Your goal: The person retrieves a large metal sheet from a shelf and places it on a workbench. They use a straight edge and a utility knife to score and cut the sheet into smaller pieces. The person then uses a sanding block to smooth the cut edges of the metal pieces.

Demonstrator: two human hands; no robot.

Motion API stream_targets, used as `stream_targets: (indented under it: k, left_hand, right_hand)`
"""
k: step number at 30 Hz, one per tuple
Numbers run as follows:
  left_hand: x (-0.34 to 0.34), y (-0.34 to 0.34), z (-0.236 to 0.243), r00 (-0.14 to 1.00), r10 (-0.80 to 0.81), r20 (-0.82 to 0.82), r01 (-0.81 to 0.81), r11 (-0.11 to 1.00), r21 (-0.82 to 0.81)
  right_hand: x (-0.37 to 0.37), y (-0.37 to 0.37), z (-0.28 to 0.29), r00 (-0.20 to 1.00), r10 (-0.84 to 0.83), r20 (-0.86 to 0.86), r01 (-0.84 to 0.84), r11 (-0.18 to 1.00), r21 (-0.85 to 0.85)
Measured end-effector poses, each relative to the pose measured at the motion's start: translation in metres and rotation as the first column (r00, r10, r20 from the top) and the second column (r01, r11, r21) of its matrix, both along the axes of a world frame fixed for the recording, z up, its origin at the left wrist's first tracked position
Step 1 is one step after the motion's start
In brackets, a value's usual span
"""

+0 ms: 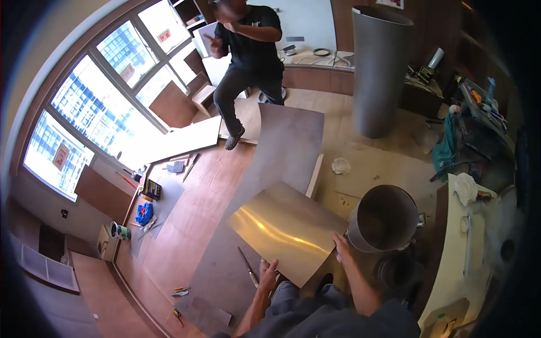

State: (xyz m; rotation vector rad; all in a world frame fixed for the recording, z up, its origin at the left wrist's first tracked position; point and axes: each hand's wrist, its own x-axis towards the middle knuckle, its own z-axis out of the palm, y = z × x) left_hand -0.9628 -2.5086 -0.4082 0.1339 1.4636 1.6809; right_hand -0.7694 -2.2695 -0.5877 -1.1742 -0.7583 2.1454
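A shiny gold-coloured sheet (282, 228) is held tilted in front of me, bright streaks of light running across it. My left hand (269, 274) grips its near left edge, thumb on top. At the right corner, my right hand (341, 248) pinches the edge; the fingers beneath are hidden. Under and beyond the sheet stretches a long grey-brown panel (282, 135) on the wooden platform. A long thin tool with a handle, perhaps a file (247, 265), lies on that panel close to my left hand.
An open grey cylindrical bin (384, 218) stands just right of my right hand. A tall grey roll (380, 73) stands upright farther back. Another person (248, 50) in dark clothes stands beyond the platform (208, 186). Tools clutter the right bench (479, 107); small pliers (180, 292) lie at left.
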Motion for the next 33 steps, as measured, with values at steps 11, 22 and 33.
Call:
stream_targets:
  k: [11, 22, 33]
  left_hand:
    - [0.095, 0.063, 0.063, 0.938, -0.338, 0.076, 0.3, 0.904, 0.305]
    - [0.121, 0.094, 0.112, 0.833, -0.334, -0.441, 0.399, 0.915, 0.061]
    - [0.116, 0.093, 0.115, 0.799, -0.395, -0.452, 0.461, 0.886, 0.04]
  right_hand:
    - [0.129, 0.048, 0.168, 0.828, -0.483, -0.284, 0.507, 0.862, 0.014]
    - [0.172, 0.1, 0.166, 0.95, -0.204, -0.237, 0.232, 0.968, 0.096]
    - [0.205, 0.085, 0.157, 0.942, -0.274, -0.195, 0.269, 0.962, -0.051]
